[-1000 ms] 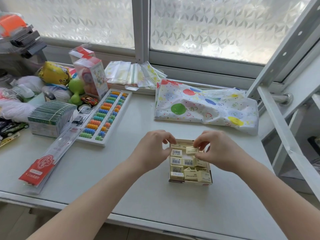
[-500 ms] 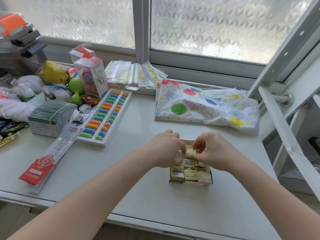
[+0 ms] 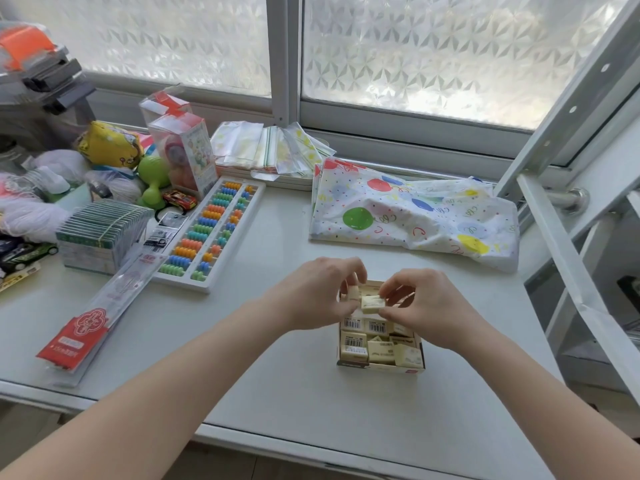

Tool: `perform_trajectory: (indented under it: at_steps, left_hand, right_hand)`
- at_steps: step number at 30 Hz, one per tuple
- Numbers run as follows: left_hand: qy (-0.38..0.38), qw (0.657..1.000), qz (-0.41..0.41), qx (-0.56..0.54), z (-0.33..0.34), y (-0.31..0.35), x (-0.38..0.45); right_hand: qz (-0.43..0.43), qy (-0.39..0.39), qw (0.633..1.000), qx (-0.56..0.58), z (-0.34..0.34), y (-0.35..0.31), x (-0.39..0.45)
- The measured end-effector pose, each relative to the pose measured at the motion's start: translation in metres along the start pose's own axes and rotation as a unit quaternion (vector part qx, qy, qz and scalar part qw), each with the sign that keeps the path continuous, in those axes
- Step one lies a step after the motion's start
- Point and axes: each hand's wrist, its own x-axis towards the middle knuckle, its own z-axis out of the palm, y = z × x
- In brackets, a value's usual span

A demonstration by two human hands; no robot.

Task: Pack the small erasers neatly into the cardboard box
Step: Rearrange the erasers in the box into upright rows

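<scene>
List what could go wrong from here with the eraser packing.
1. The right hand pinches one eraser above the cardboard box while the left hand holds another eraser; with both so close together, either could slip.
2. The packed erasers in the near rows lie uneven, some tilted, so pressing a new one in may jam or lift its neighbours.
3. Both hands hide the box's far end, so the remaining gap is hard to judge.

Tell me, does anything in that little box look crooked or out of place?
Yes. In the cardboard box, the erasers along the near right lie tilted at mixed angles, unlike the flat barcode-up ones on the left. Both hands hold erasers above the far end.
</scene>
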Motion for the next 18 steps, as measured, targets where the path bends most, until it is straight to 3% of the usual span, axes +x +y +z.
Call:
perform_trajectory:
  at_steps: [4,11,15,18]
  left_hand:
    - [0.015,0.999,-0.011,-0.034,-0.001,-0.004,-0.004]
    - [0.031,0.999,-0.013,-0.03,0.001,-0.007,-0.005]
    - [0.044,0.998,-0.009,-0.032,0.003,-0.006,-0.005]
    - [0.039,0.999,-0.003,-0.013,0.003,-0.006,-0.005]
  right_hand:
    - [-0.008,0.002,1.0,-0.016,0.008,-0.001,0.001]
    - [0.021,-0.039,0.984,-0.172,0.01,-0.009,0.013]
    - [-0.014,-0.04,0.991,-0.126,0.014,-0.019,0.013]
    - [0.02,-0.051,0.992,-0.118,0.02,-0.019,0.013]
